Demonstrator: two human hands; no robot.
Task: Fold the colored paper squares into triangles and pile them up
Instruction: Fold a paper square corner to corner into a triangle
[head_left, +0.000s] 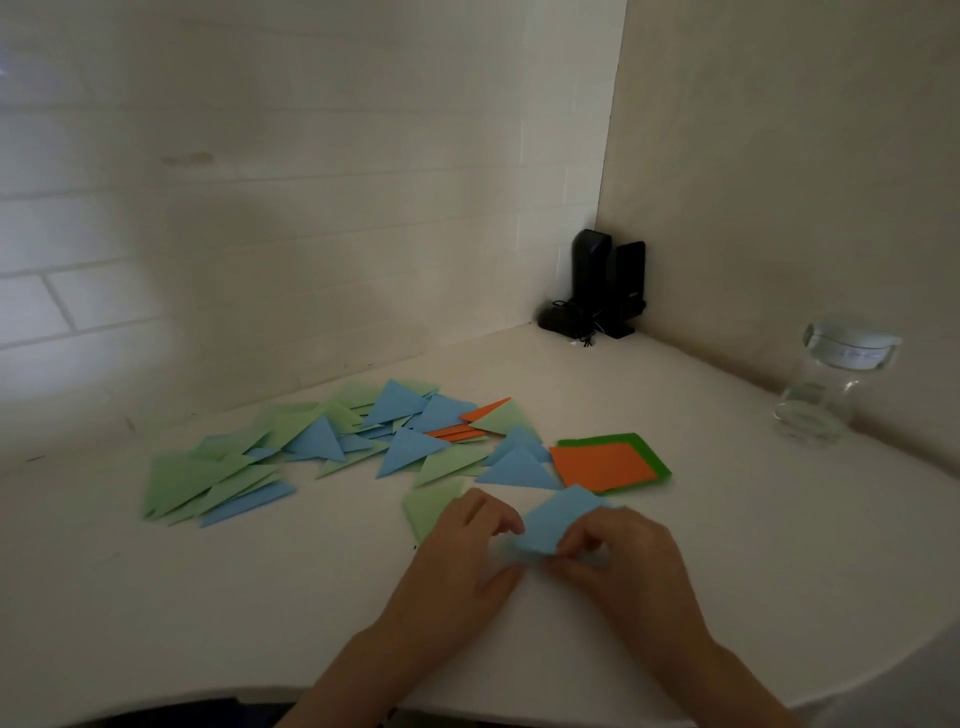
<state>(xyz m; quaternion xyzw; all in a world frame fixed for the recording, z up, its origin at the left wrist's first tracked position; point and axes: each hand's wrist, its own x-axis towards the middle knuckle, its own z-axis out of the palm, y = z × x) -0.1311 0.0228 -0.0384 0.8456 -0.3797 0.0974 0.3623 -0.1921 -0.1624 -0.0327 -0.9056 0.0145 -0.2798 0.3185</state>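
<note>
Two bare arms come up from the bottom edge. The left hand and the right hand wear no gloves, rings or watch. No sleeves cover the wrists or forearms.

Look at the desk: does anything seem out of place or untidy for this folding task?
Yes. The folded triangles lie scattered across the desk in a loose spread, not one pile. The unfolded squares sit stacked neatly.

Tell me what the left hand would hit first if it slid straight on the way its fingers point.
Likely the blue paper it already pinches together with the right hand. The left hand points up and to the right; past that sheet lies the orange square, though depth is unclear.
</note>
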